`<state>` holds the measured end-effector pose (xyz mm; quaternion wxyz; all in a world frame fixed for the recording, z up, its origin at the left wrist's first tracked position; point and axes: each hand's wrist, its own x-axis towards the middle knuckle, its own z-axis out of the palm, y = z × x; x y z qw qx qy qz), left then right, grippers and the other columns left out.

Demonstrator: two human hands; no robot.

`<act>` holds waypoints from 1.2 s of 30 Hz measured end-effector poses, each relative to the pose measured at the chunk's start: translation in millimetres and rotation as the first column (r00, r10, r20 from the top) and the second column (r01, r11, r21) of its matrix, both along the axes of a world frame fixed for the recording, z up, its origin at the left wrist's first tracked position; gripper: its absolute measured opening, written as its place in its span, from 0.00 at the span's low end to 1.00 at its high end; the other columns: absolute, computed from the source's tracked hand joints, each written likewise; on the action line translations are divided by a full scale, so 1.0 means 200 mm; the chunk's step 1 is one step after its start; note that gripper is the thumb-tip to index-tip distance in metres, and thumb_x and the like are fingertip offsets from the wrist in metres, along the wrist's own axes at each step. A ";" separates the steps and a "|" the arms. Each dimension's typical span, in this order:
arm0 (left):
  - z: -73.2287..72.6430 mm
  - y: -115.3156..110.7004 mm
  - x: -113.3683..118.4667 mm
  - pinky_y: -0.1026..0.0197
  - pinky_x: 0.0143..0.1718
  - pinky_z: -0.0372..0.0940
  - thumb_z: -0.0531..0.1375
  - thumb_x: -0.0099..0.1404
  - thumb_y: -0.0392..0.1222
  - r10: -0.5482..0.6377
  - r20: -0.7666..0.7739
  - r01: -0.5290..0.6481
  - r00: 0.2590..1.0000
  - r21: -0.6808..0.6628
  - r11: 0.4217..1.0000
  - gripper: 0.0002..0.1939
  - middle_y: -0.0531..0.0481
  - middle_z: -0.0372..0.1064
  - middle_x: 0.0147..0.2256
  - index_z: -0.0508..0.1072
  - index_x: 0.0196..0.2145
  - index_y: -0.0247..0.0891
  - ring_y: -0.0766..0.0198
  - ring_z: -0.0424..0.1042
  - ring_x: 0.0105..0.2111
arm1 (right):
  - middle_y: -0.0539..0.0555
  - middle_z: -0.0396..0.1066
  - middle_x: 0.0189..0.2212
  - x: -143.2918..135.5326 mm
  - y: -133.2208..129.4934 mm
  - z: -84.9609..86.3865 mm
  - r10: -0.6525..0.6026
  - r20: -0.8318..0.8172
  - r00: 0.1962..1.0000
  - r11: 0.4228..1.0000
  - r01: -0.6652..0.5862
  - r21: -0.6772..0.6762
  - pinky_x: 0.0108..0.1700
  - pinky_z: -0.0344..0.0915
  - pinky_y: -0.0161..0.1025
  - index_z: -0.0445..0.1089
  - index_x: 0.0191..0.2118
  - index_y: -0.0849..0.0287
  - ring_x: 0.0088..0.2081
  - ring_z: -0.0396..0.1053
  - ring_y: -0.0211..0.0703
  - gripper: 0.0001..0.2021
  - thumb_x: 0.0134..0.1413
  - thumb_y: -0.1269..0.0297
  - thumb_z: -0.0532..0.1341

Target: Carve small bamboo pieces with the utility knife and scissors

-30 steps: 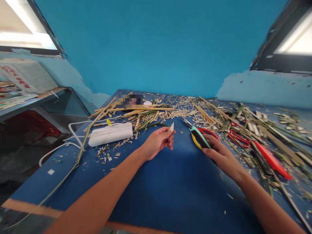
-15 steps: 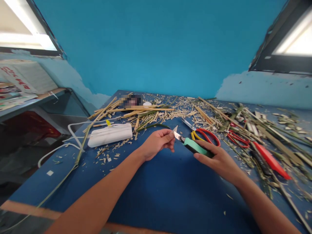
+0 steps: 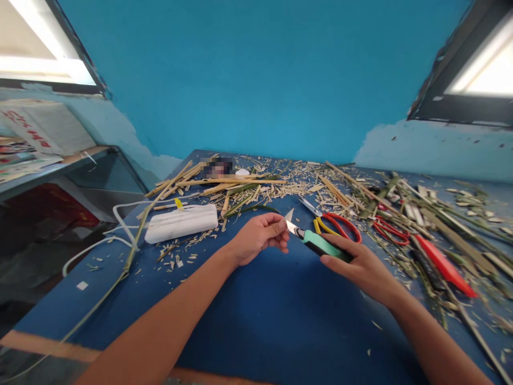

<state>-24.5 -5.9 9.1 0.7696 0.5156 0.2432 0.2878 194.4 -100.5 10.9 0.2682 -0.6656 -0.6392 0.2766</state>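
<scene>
My right hand (image 3: 363, 270) is wrapped around the teal and black handle of a utility knife (image 3: 325, 245), its bare blade slanting up to the left. The blade tip reaches the fingertips of my left hand (image 3: 262, 235), which are pinched together beside it. Whatever lies between those fingers is too small or too hidden to make out. Just beyond the knife lie scissors (image 3: 344, 224) with red handles, and yellow handles (image 3: 318, 225) of another tool show next to them.
A white power strip (image 3: 182, 222) with cables lies left on the blue table (image 3: 256, 321). Bamboo strips (image 3: 236, 182) and shavings cover the back. At right are red-handled scissors (image 3: 390, 231), a red-handled tool (image 3: 447, 266) and more strips. One long strip (image 3: 128, 262) overhangs the left edge.
Almost nothing differs. The knife and my right hand have shifted very slightly, while my left hand keeps its pinch at the blade.
</scene>
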 end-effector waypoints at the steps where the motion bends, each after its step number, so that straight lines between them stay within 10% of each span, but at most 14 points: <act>1: 0.00 0.00 0.00 0.59 0.33 0.66 0.61 0.58 0.47 0.012 0.015 -0.012 1.000 -0.007 1.000 0.14 0.52 0.65 0.26 0.66 0.30 0.32 0.69 0.68 0.25 | 0.56 0.71 0.47 0.00 0.00 0.00 0.007 -0.001 1.000 1.000 -0.007 -0.002 0.43 0.67 0.43 0.68 0.52 0.57 0.46 0.69 0.54 0.27 0.45 0.51 0.60; 17: 0.01 -0.02 0.00 0.67 0.24 0.58 0.58 0.60 0.47 -0.036 0.077 0.044 0.996 -0.106 0.993 0.12 0.56 0.56 0.22 0.63 0.30 0.35 0.72 0.59 0.22 | 0.56 0.72 0.46 0.00 -0.01 0.00 0.042 -0.016 0.999 0.999 -0.043 -0.025 0.43 0.67 0.47 0.66 0.53 0.57 0.46 0.69 0.57 0.27 0.47 0.51 0.60; 36: -0.01 -0.01 0.02 0.65 0.29 0.58 0.58 0.59 0.49 0.200 -0.203 -0.102 0.959 0.410 0.906 0.13 0.53 0.66 0.22 0.72 0.32 0.35 0.70 0.64 0.22 | 0.56 0.71 0.47 -0.01 -0.01 0.01 0.010 -0.038 0.999 1.000 -0.010 0.020 0.47 0.64 0.49 0.68 0.51 0.55 0.45 0.69 0.55 0.24 0.47 0.52 0.60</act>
